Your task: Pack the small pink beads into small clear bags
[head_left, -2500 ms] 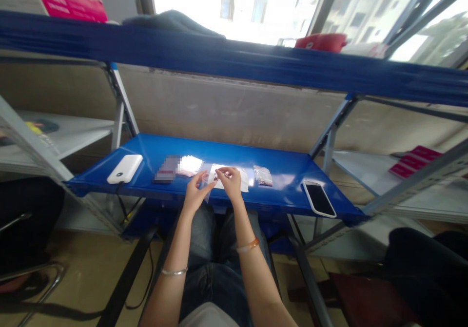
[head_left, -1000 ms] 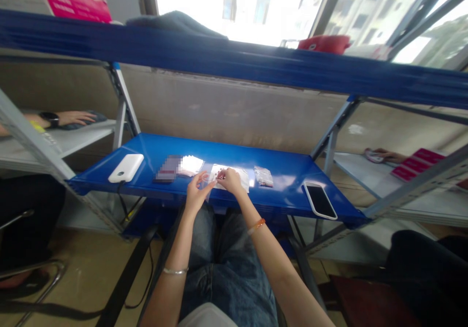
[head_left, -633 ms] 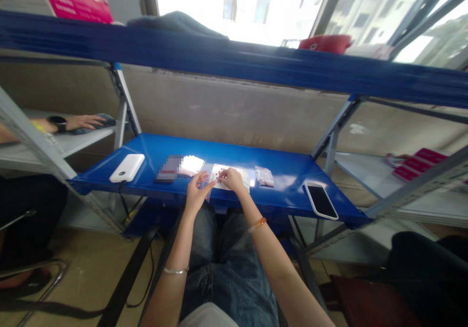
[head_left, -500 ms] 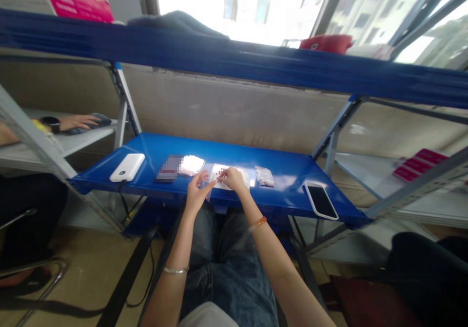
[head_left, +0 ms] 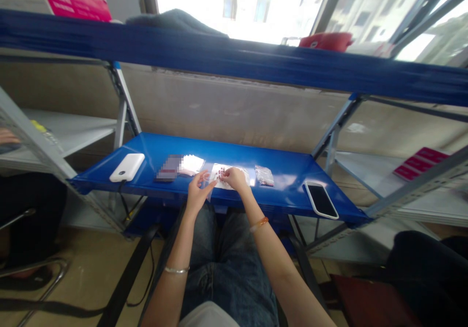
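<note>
Several small dark red pieces (head_left: 220, 174), too small to name, lie on a white sheet (head_left: 221, 185) near the shelf's front edge. My right hand (head_left: 236, 178) is over the sheet from the right, its thumb and fingers pinched together at the pieces; what is between the fingertips is hidden. At the sheet's left side is my left hand (head_left: 197, 191), thumb stretched towards the pieces and apart from the curved fingers. Clear plastic (head_left: 208, 195) shows beside the left hand. A fanned stack of white cards (head_left: 191, 164) lies just beyond it.
The blue shelf (head_left: 226, 150) also carries a white power bank (head_left: 127, 167) with a cable, a pixelated dark item (head_left: 169, 168), a small clear bag (head_left: 264, 176) with reddish contents, and a phone (head_left: 321, 200). A blue beam (head_left: 234, 64) crosses above.
My right fingertips have shifted very slightly among the red pieces. At the far left, another person's hand has drawn back leftwards from the neighbouring shelf. My left hand is almost unmoved.
</note>
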{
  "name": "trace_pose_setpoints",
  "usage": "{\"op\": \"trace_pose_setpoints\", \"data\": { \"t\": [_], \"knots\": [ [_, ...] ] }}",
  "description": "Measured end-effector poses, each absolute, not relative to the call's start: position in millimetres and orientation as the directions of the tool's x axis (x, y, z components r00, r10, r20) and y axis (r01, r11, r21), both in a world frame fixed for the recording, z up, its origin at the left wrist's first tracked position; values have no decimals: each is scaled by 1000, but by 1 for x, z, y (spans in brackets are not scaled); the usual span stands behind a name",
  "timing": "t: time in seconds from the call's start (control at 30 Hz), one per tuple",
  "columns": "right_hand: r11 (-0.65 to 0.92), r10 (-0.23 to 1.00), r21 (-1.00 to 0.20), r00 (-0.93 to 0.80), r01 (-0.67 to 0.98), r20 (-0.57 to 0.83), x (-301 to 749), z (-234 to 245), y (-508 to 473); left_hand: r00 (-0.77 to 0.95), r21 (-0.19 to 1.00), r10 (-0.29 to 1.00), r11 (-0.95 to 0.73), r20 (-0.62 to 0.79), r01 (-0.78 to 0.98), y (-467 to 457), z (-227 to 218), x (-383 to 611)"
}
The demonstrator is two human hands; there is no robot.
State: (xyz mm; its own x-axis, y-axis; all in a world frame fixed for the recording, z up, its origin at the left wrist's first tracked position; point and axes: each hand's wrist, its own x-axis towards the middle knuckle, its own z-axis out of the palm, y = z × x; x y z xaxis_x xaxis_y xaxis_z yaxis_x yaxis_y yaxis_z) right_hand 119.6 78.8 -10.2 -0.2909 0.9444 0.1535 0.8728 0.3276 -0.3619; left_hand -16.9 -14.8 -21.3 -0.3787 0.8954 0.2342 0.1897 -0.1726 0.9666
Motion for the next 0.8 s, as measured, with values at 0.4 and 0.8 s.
{"op": "trace_pose_setpoints", "data": {
  "t": [0.4, 0.8],
  "knots": [
    [336, 938, -223, -302, 915, 173, 106, 0, 79, -354, 957, 899, -187, 258, 223, -17, -19, -10],
    [390, 917, -585, -248, 711, 311, 126, 39, 22, -283, 846, 841, -322, 462, 424, -15, -28, 3]
  ]
}}
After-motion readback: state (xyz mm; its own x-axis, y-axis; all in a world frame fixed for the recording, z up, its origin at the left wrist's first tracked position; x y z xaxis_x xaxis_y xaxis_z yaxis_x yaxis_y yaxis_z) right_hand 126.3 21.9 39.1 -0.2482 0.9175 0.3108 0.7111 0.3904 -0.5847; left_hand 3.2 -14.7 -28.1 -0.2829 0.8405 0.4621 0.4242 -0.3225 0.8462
